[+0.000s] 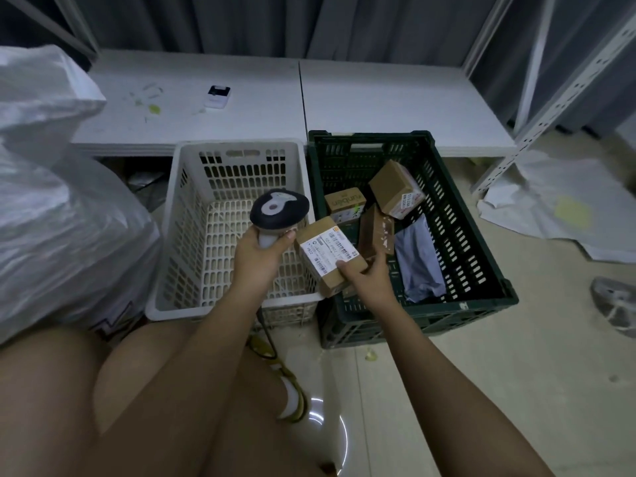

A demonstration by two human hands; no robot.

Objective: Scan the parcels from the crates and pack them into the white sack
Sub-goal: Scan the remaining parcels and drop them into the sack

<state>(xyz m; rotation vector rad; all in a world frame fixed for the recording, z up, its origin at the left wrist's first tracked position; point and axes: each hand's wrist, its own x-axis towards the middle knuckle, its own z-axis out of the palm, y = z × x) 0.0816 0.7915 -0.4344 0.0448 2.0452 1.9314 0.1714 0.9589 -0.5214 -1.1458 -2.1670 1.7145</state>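
Over the seam between two floor crates: a left hand (pixel 258 251), fingers curled round the grip of a handheld barcode scanner (pixel 278 211), its dark head tilted toward the right; a right hand (pixel 365 274), fingers and thumb pinching the near end of a brown cardboard parcel (pixel 328 258), white shipping label with barcodes facing up, parcel just beside the scanner head. Left crate: white plastic crate (pixel 192 215), slotted walls, no parcels visible inside. Right crate: dark green plastic crate (pixel 457 222), touching the white one, holding three brown cardboard boxes (pixel 392 187) leaning against one another toward the far left corner, plus one grey-blue poly mailer (pixel 418 258) lying toward the near side. Far left: large white sack (pixel 58 215), bulging, standing beside the white crate. Behind the crates: low white table (pixel 378 101), bearing one small white-and-black device (pixel 217 95) and some green smudges. Right edge: white slotted shelving upright (pixel 564 98); white sheet material (pixel 557 208) crumpled on the floor. Foreground: bare knees, one sandalled foot.
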